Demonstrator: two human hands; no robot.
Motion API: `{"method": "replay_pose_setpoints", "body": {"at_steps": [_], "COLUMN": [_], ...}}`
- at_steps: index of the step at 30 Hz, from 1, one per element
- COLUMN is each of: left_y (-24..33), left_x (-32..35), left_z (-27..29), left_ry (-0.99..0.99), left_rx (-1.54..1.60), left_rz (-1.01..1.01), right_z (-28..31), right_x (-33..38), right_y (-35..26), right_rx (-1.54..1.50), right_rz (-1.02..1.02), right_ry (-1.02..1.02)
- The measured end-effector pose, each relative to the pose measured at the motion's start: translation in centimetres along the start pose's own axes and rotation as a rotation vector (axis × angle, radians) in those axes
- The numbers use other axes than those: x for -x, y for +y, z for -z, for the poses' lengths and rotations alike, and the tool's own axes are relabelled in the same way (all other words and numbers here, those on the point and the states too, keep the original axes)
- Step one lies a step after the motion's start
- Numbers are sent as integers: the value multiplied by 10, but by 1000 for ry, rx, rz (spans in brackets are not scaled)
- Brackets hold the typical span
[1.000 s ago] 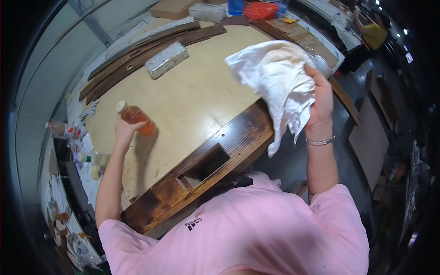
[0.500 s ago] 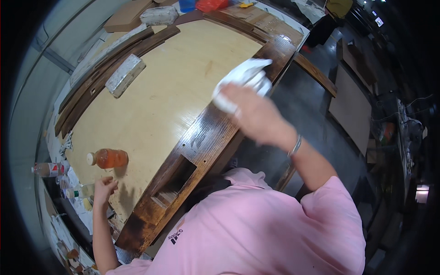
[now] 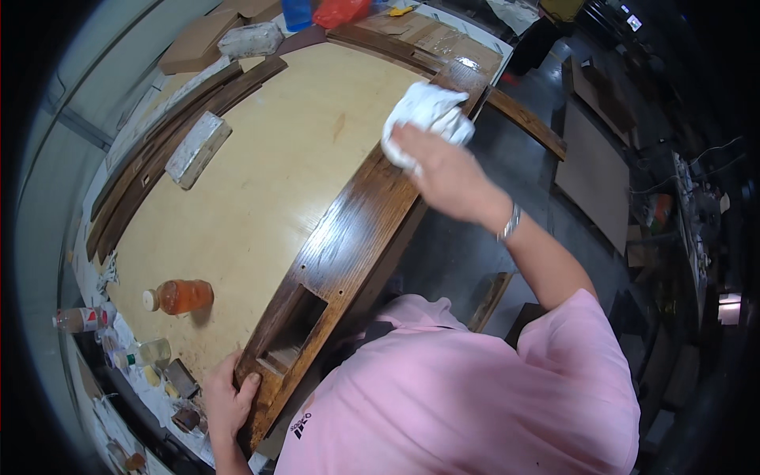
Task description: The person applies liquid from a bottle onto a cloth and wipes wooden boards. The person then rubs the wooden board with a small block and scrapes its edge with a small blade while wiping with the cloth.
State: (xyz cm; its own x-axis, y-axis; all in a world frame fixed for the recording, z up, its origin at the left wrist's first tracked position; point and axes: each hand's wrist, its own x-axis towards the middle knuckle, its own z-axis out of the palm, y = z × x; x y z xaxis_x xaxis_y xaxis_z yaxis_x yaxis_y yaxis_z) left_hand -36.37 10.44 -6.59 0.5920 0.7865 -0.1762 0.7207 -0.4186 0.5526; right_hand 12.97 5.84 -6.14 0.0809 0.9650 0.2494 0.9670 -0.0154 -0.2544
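wooden board (image 3: 356, 222) along pale tabletop (image 3: 261, 182) edge, grey floor (image 3: 451, 245) beyond

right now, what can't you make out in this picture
All in the head view:
- Board surface under the white cloth: hidden by the cloth and the right hand.
- Bottom of the slot: lost in shadow.
- Background person: head cut off by the picture's top edge.

A pink short-sleeved shirt (image 3: 475, 380) bears a black print (image 3: 300, 425); a silvery bracelet (image 3: 511, 222) circles the right wrist (image 3: 495, 212).
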Motion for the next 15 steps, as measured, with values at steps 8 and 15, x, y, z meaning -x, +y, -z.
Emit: {"method": "replay_pose_setpoints", "body": {"at_steps": [8,15], "left_y": [1,3], "left_x": [3,2], "left_z": [2,1], "left_ry": [-7,24], "left_rx": [12,-12], "left_rz": [63,35], "right_z": [-17,-20], "right_x": [4,3], "right_y": [27,31], "right_rx": [18,-82], "right_rz": [-18,11], "right_ry": [50,70]}}
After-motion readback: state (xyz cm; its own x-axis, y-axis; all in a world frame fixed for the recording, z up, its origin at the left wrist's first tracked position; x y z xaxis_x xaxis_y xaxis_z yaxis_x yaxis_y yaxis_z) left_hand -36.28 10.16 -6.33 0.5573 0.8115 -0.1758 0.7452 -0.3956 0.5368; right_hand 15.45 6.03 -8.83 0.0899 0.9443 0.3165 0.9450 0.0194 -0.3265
